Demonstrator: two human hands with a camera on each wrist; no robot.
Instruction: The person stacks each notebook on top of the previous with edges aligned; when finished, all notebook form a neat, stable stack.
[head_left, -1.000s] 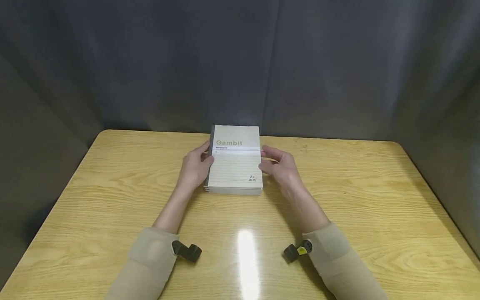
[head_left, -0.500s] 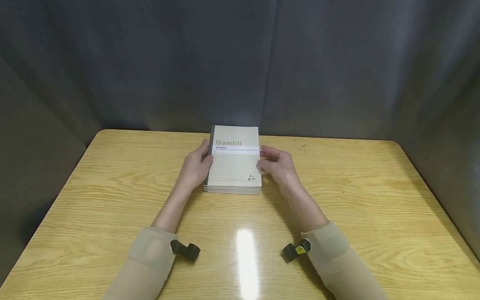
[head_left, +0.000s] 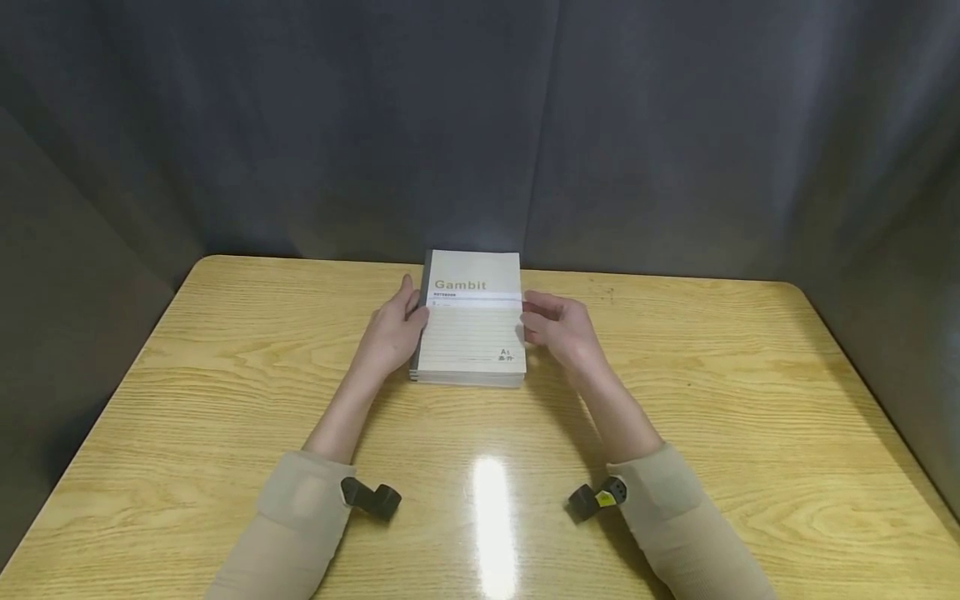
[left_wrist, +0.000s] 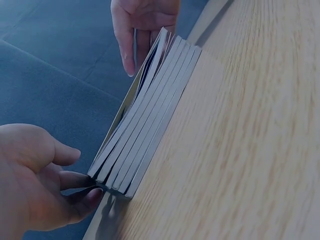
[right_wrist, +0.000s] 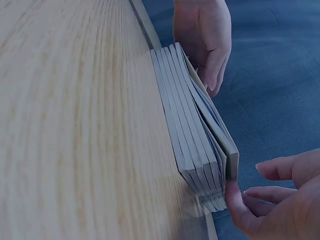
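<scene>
A stack of notebooks point(head_left: 474, 337) lies at the table's far edge, its top cover pale and ruled with the word "Gambit" and a dark spine on the left. My left hand point(head_left: 392, 329) is at the spine side, its fingertips touching the edges there and its thumb apart from the top cover in the left wrist view. On the opposite side, my right hand point(head_left: 564, 332) touches the page edges with a finger, thumb held off. In the right wrist view, the top notebook point(right_wrist: 231, 157) gapes a little above the several others beneath it.
A wooden table point(head_left: 750, 433) spreads on both sides of the stack and in front of it. A dark grey curtain point(head_left: 360, 125) hangs right behind the far edge. Wrist cameras stick out from both beige sleeves point(head_left: 292, 508).
The stack stays where it was. My left index finger has straightened away from me along the spine, and my right thumb has shifted slightly farther up the right edge.
</scene>
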